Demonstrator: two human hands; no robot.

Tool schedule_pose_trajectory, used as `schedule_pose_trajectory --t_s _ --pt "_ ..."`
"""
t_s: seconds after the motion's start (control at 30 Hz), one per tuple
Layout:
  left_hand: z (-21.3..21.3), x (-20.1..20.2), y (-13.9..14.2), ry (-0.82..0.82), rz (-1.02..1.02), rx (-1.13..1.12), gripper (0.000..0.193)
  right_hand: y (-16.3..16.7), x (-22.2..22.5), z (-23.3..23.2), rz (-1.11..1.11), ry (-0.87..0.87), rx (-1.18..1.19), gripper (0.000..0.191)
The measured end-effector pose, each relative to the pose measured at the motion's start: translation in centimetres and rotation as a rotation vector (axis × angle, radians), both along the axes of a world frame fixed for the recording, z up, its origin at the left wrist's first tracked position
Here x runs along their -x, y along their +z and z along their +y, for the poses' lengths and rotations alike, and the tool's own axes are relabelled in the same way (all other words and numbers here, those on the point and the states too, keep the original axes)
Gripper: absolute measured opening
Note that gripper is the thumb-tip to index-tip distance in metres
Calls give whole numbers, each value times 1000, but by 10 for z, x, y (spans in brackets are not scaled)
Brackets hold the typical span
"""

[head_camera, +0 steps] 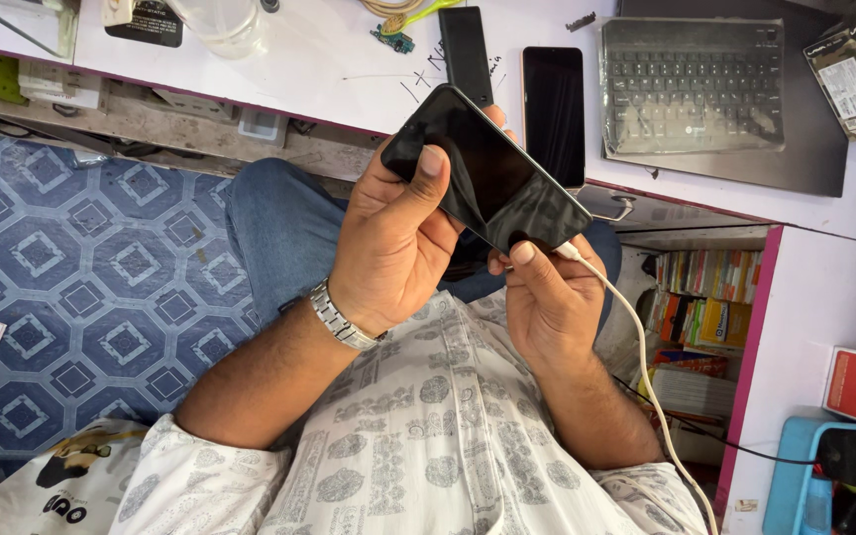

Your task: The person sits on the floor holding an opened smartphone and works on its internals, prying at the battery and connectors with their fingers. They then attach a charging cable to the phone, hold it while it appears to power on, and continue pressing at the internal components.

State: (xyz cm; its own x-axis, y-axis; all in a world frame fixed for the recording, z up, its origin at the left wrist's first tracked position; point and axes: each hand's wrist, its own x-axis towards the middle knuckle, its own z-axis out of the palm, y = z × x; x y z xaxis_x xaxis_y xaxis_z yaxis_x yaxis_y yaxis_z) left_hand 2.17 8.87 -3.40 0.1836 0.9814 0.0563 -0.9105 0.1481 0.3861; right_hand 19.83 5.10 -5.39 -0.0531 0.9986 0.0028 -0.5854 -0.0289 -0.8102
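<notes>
Looking down, I saw a white desk [329, 69] above the lap, with 2 more dark phones [552, 114] and a wrapped keyboard [691, 84] on it. My left hand [393, 243] was clamped around 1 black phone [487, 173], held over the knees. My right hand [547, 297] pinched the white cable [646, 376] plug at its lower corner. I judged a skewed push could strain the port, or the slanted phone could slip.

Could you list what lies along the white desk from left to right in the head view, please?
Clear plastic cup → slim black remote-like bar → dark phone lying flat → keyboard in plastic wrap → small printed box. The phone in the hands hangs in front of the desk edge, so I left it out.
</notes>
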Motion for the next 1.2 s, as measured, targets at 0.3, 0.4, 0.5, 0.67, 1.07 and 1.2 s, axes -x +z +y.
schedule_pose_trajectory --t_s 0.3,0.4,0.5,0.67,1.07,1.2 --pt "-1 0 0 -4 3 11 33 -2 -1 0 8 -7 10 17" --pt "0 0 -1 -8 -4 8 32 -3 -1 0 6 -5 9 16" --pt "0 0 -1 -11 1 10 32 -3 -1 0 7 -8 10 16" --pt "1 0 -2 -13 5 7 31 -3 -1 0 0 -13 12 17" --pt "0 0 -3 -10 5 13 33 -4 -1 -1 11 -10 18 17" --pt "0 0 -2 -14 4 16 33 -5 -1 -1 9 -12 17 17"
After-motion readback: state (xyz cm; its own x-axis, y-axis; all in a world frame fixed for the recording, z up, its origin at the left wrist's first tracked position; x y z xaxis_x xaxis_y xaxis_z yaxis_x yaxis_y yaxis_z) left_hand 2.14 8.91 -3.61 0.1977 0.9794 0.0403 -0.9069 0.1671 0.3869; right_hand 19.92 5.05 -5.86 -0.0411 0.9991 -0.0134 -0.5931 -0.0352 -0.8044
